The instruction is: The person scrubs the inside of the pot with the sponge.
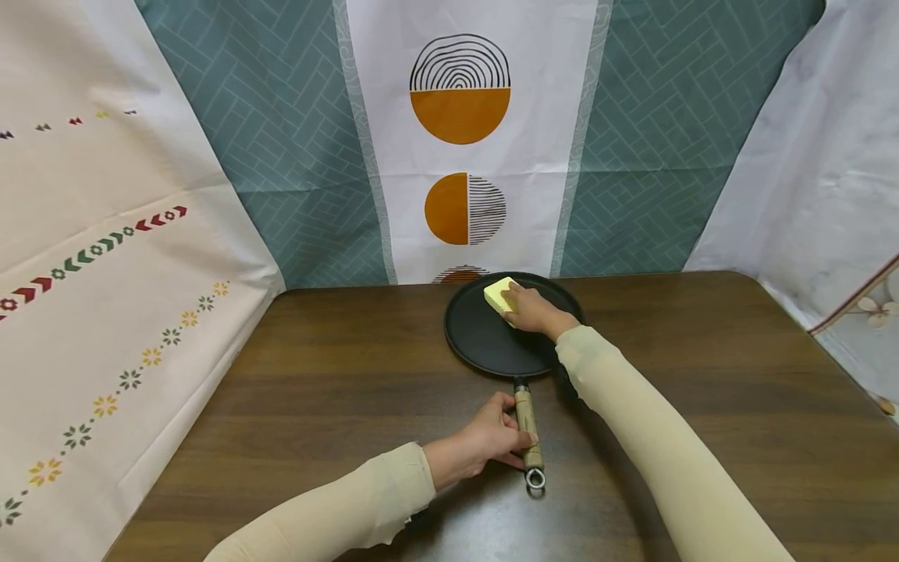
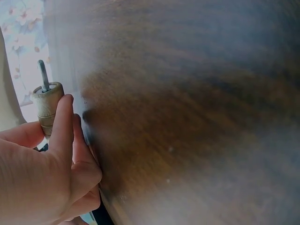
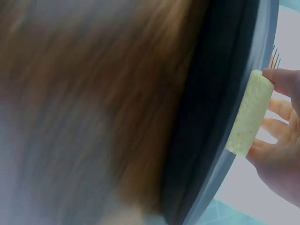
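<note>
A flat round black pan (image 1: 477, 339) is at the back of the table, its light wooden handle (image 1: 530, 429) pointing toward me and ending in a metal ring (image 1: 536, 479). My left hand (image 1: 485, 435) grips that handle between thumb and fingers; the left wrist view shows the handle's end (image 2: 48, 105) poking out past the fingers. Over the pan's upper face, my right hand (image 1: 536, 310) holds a pale yellow sponge (image 1: 498, 296) against it. Close up in the right wrist view, the sponge (image 3: 251, 115) sits between the right fingertips and the pan's surface.
A brown wooden table (image 1: 337, 359) lies under the pan. Behind it hangs a green and white patterned cloth (image 1: 295, 156). Embroidered cream cloth (image 1: 105, 328) covers the left side, and a pale cloth (image 1: 808, 172) hangs on the right.
</note>
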`<state>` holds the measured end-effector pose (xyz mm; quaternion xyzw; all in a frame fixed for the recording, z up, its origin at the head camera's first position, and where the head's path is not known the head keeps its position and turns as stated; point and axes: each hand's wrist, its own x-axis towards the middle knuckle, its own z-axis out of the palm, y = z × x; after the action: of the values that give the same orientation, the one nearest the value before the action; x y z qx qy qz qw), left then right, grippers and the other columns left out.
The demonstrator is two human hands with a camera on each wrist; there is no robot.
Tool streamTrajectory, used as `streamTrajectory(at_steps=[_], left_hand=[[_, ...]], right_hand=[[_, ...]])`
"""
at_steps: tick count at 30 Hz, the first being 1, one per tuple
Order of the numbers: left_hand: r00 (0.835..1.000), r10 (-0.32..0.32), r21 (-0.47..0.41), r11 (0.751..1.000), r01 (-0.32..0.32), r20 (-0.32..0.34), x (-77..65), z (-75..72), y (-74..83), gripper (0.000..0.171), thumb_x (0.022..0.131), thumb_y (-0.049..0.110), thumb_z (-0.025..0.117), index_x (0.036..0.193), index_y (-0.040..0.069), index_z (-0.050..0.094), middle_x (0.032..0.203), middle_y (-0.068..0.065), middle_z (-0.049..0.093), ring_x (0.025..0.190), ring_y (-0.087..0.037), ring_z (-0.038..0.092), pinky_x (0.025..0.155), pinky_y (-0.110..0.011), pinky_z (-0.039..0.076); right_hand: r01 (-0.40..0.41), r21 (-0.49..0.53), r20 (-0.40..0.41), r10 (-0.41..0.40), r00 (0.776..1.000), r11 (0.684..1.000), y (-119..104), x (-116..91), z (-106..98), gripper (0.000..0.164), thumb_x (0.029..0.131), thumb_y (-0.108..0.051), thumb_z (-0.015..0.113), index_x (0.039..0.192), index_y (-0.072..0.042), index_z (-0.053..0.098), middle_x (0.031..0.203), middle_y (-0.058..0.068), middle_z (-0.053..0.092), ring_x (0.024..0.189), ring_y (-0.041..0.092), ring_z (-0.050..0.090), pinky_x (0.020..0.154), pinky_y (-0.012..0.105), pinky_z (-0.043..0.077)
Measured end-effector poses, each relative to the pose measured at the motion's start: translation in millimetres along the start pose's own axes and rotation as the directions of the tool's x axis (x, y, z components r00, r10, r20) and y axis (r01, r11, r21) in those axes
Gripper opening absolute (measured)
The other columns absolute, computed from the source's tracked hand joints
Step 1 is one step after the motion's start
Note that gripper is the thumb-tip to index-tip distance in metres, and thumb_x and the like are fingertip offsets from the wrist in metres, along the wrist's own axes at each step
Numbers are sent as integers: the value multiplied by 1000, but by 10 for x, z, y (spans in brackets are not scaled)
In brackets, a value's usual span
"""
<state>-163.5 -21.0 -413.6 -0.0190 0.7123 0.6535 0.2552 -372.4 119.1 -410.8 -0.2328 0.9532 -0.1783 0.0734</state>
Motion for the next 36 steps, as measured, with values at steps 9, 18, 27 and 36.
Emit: streamTrajectory(at_steps=[9,18,27,36], left_hand=[[1000,5,4,1000,-5,6,-3,1,-8,51,82,-12,66,120,3,37,90,-14,49,68,-23,62,61,-41,60],[1000,4,5,1000,-4,-1,13,0,-15,51,82,-13,66,121,3,37,90,-14,48,69,-23,62,61,-41,60],[1000,6,0,1000,-6,1,12,-4,-24,51,82,-13,66,121,3,38,90,-14,47,68,-22,61,61,-41,60],[1000,-6,3,1000,6,-1,3,-8,-20,55,81,-13,66,126,1,36,90,-14,45,68,-23,60,60,-40,60]], right_hand=[[62,-15,23,-62,998,998,-132,80,59,55,98,-20,54,145,2,36,154,25,21,135,47,29,113,53,28],[106,1,51,-106,993,994,-202,66,104,54,98,-21,55,145,-1,37,155,22,20,136,46,27,114,53,26],[172,18,77,-173,982,985,-238,-54,149,55,99,-23,55,147,-4,36,156,20,19,139,44,22,116,53,22],[270,53,101,-274,956,961,-222,-291,128,54,98,-20,57,145,-2,38,156,20,20,140,42,22,115,54,22]])
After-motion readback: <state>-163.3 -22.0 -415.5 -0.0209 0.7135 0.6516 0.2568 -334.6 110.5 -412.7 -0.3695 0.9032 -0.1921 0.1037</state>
